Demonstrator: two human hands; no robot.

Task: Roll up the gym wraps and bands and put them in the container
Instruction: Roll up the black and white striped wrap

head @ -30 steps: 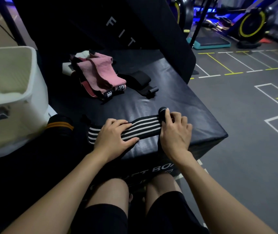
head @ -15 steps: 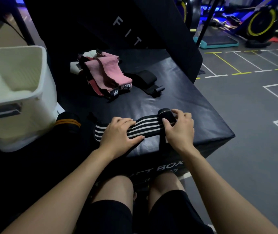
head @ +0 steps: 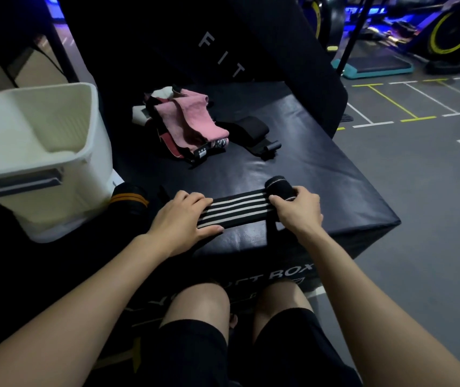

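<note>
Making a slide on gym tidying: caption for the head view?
Right hand rolls a striped wrap on a black box while the left hand presses it flat.

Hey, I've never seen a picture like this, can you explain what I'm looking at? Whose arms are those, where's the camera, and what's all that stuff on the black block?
There is no machine here: the camera sits on a person's head and looks down, so the arms and knees are the wearer's own. The person sits at a padded black box in a gym. Across its near edge lies a striped wrap. The left hand presses it flat with straight fingers, and the right hand curls round the rolled-up end. Further back on the box lie a pile of pink bands and a black strap. To the left stands a white container, and beside it a dark roll with orange stripes.
</note>
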